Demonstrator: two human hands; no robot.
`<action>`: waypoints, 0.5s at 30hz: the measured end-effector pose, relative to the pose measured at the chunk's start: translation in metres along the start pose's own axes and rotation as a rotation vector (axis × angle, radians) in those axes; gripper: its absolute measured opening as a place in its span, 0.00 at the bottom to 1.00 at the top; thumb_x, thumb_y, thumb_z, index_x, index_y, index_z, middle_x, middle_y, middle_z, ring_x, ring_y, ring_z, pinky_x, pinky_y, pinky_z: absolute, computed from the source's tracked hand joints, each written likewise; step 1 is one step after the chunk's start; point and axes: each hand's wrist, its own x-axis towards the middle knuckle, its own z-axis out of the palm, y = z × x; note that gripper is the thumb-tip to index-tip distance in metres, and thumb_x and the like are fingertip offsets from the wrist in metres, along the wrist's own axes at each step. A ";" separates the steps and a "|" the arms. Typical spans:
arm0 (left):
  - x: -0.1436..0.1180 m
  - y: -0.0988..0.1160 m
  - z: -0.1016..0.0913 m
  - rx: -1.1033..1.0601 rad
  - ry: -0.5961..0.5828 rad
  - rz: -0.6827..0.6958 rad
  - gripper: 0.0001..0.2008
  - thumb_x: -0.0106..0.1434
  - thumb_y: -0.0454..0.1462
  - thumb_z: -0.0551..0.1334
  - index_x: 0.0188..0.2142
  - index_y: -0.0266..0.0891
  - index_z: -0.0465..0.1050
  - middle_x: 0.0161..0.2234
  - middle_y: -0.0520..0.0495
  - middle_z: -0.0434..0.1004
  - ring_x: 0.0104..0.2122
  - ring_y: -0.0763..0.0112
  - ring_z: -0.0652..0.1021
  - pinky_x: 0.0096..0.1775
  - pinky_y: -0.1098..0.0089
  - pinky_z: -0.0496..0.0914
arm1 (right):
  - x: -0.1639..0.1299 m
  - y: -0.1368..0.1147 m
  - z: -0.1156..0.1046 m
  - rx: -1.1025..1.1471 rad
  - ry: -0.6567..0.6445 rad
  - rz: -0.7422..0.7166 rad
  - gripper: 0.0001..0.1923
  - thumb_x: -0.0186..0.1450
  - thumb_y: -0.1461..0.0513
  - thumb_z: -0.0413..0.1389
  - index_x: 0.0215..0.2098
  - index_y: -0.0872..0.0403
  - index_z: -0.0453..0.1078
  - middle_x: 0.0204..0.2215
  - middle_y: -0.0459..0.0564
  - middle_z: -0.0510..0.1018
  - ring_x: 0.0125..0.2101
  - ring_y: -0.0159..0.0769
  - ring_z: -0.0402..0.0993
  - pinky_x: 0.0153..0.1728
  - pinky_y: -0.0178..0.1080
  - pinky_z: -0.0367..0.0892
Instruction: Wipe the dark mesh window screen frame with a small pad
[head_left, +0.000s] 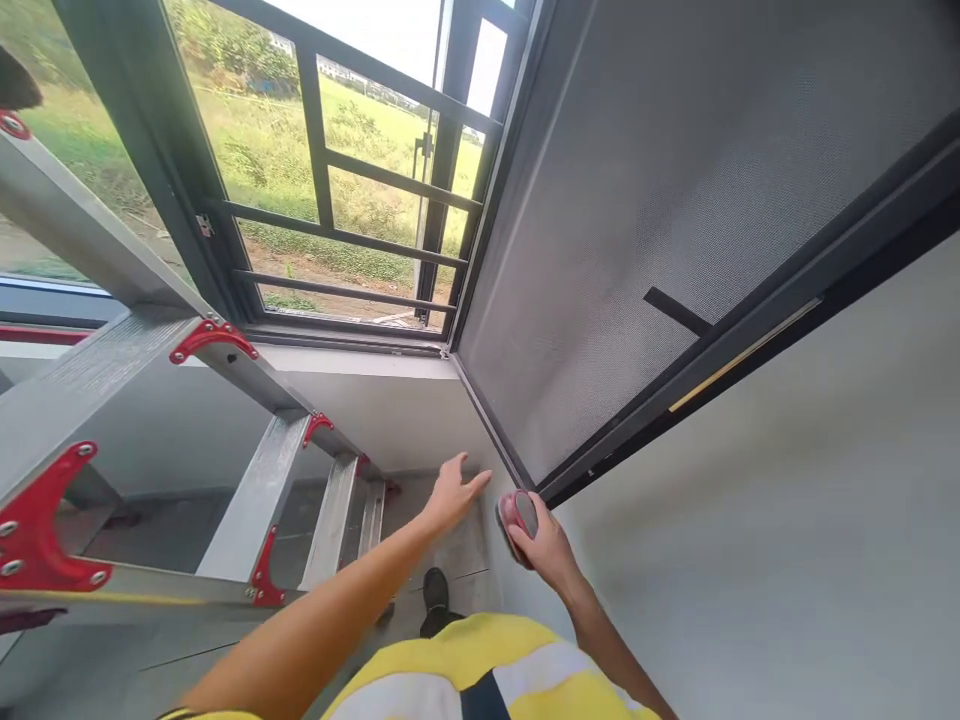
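Currently, right hand (553, 552) grips red block (511, 512) near lower corner of screen frame (626, 430); left hand (450, 495) spread, holding nothing. Risk: block could knock frame or scuff wall (720, 540), given tight clearance.

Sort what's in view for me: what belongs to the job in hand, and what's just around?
Job in hand:
red tool, held in the right hand
left hand, stretched out, fingers spread
screen, probably: its lower corner is near the tool

Just around, seemingly:
ladder, left of the hands
grille, ahead
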 end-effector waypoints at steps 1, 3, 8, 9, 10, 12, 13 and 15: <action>-0.002 -0.012 -0.003 -0.067 0.028 -0.103 0.52 0.52 0.59 0.69 0.68 0.42 0.49 0.69 0.31 0.49 0.66 0.40 0.59 0.63 0.43 0.60 | 0.005 -0.017 0.007 -0.036 0.084 -0.032 0.35 0.62 0.57 0.56 0.66 0.58 0.58 0.58 0.61 0.69 0.58 0.49 0.68 0.58 0.47 0.65; -0.004 -0.028 -0.002 -0.193 0.029 -0.189 0.59 0.50 0.62 0.68 0.70 0.47 0.37 0.66 0.31 0.57 0.59 0.43 0.71 0.52 0.48 0.73 | 0.020 -0.047 0.022 -0.121 0.139 -0.108 0.37 0.62 0.59 0.56 0.68 0.61 0.55 0.57 0.65 0.67 0.56 0.53 0.69 0.56 0.50 0.67; 0.020 -0.033 0.000 -0.464 0.294 -0.157 0.62 0.47 0.56 0.75 0.68 0.52 0.35 0.57 0.39 0.68 0.50 0.61 0.77 0.43 0.70 0.76 | 0.061 -0.079 0.044 0.002 -0.038 -0.500 0.40 0.59 0.61 0.60 0.67 0.62 0.57 0.58 0.63 0.67 0.61 0.48 0.64 0.63 0.49 0.61; 0.029 -0.032 -0.004 -0.492 0.354 -0.167 0.60 0.45 0.55 0.76 0.68 0.51 0.40 0.54 0.39 0.70 0.47 0.61 0.78 0.41 0.69 0.76 | 0.069 -0.080 0.043 0.034 -0.098 -0.561 0.40 0.58 0.61 0.61 0.67 0.61 0.57 0.59 0.62 0.67 0.62 0.46 0.63 0.65 0.48 0.60; 0.038 -0.032 -0.010 -0.516 0.401 -0.183 0.58 0.45 0.53 0.77 0.66 0.49 0.45 0.51 0.39 0.72 0.43 0.61 0.79 0.39 0.68 0.76 | 0.075 -0.081 0.039 0.043 -0.152 -0.603 0.40 0.58 0.61 0.61 0.66 0.61 0.59 0.60 0.62 0.67 0.62 0.45 0.63 0.65 0.47 0.60; 0.059 -0.032 -0.023 -0.560 0.440 -0.220 0.49 0.47 0.51 0.77 0.61 0.43 0.55 0.44 0.40 0.74 0.36 0.62 0.79 0.36 0.65 0.76 | 0.082 -0.081 0.023 0.016 -0.177 -0.671 0.34 0.59 0.61 0.60 0.63 0.59 0.64 0.59 0.60 0.70 0.60 0.45 0.67 0.62 0.49 0.64; 0.070 -0.031 -0.031 -0.576 0.443 -0.239 0.42 0.50 0.50 0.75 0.58 0.40 0.60 0.41 0.41 0.74 0.33 0.63 0.78 0.35 0.63 0.76 | 0.081 -0.080 0.009 0.013 -0.136 -0.728 0.28 0.61 0.62 0.58 0.60 0.58 0.67 0.56 0.59 0.73 0.57 0.44 0.70 0.60 0.49 0.67; 0.094 -0.024 -0.047 -0.599 0.437 -0.261 0.27 0.58 0.46 0.70 0.52 0.36 0.65 0.36 0.45 0.74 0.30 0.67 0.76 0.34 0.63 0.76 | 0.070 -0.075 -0.033 0.065 0.074 -0.840 0.18 0.65 0.62 0.54 0.53 0.54 0.73 0.48 0.55 0.79 0.50 0.41 0.76 0.54 0.45 0.73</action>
